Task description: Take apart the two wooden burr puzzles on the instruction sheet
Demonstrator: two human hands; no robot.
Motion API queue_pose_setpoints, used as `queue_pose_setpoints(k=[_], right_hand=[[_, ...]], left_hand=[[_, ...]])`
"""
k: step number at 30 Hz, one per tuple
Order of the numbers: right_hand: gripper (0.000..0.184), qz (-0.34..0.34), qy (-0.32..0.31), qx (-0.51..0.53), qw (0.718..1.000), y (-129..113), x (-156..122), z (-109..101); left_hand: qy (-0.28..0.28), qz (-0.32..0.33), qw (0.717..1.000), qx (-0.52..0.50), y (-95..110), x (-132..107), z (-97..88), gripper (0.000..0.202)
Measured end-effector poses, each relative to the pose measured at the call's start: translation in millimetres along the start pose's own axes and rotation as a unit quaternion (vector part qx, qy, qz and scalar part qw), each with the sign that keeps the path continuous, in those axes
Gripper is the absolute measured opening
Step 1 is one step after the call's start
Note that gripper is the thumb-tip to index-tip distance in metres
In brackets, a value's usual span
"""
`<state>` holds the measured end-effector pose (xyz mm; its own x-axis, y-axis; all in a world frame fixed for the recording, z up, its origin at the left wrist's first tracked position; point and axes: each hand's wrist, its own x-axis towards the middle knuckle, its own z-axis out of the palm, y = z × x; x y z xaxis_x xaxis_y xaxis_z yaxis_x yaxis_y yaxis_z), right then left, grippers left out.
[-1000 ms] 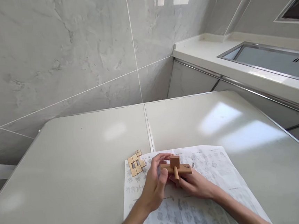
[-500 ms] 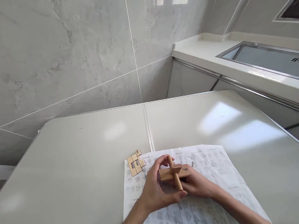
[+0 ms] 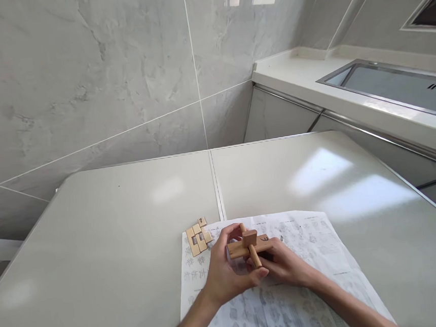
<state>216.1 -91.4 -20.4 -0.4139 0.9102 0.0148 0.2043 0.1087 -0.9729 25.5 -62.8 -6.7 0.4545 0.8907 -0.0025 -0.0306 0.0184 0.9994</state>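
Observation:
Between my two hands is a wooden burr puzzle (image 3: pixel 250 244) of crossed brown pieces, with a dark mark on its right arm. My left hand (image 3: pixel 227 272) grips the ends of a round-looking rod in it, fingers at the far end and thumb at the near end. My right hand (image 3: pixel 288 265) is closed on the right side of the puzzle, its fingertips partly hidden underneath. Left of my hands, a flat pale wooden interlocking piece (image 3: pixel 198 239) marked "3" rests on the corner of a printed sheet (image 3: pixel 341 259).
The sheet, covered in small diagrams, lies on a pale glossy table (image 3: pixel 94 235) with a seam down its middle. A grey tiled wall (image 3: pixel 118 65) stands behind. At the right are a white counter (image 3: pixel 282 69) and a sink (image 3: pixel 386 85).
Both hands have brought the wooden puzzle slightly up and to the left. It has tilted, so the upright piece's face shows more. The pale wooden piece and sheet stay put.

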Motion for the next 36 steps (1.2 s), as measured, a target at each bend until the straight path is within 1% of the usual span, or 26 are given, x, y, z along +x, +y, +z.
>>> queue_pose_setpoints(k=[4, 7, 12, 14, 16, 19, 22, 25, 30, 36], right_hand=[[0.031, -0.004, 0.006, -0.023, 1.000, 0, 0, 0], [0.031, -0.003, 0.002, -0.044, 0.999, 2, 0, 2], [0.028, -0.002, -0.005, -0.023, 1.000, -3, 1, 0], [0.025, 0.003, 0.000, 0.013, 1.000, -5, 1, -2], [0.021, 0.014, 0.013, 0.075, 0.997, -5, 0, -4], [0.032, 0.034, 0.013, 0.194, 0.980, 0, -3, -9], [0.043, 0.042, -0.008, 0.271, 0.962, 8, -4, -13], [0.050, 0.065, 0.002, 0.293, 0.954, 14, -5, -14], [0.050, 0.156, -0.024, 0.344, 0.925, 15, -4, -14], [0.049, 0.189, 0.013, 0.363, 0.913, 7, -3, -12]], left_hand=[[0.020, 0.020, 0.999, 0.016, -2, -1, -0.8, 0.087], [0.024, 0.027, 0.999, 0.019, -3, -3, -1.0, 0.089], [0.024, 0.020, 0.999, 0.014, -3, -4, -1.4, 0.091], [0.025, 0.019, 0.999, 0.005, -3, -4, -2.4, 0.090], [0.034, 0.019, 0.999, 0.001, -3, -4, -4.2, 0.089], [0.048, 0.013, 0.999, 0.012, -4, -6, -7.1, 0.088], [0.051, 0.009, 0.998, 0.024, -4, -7, -8.6, 0.087], [0.036, 0.011, 0.999, 0.020, -3, -5, -8.3, 0.088], [0.003, 0.006, 1.000, 0.002, -1, -4, -7.7, 0.093], [0.010, -0.014, 1.000, 0.007, -4, -6, -8.3, 0.098]])
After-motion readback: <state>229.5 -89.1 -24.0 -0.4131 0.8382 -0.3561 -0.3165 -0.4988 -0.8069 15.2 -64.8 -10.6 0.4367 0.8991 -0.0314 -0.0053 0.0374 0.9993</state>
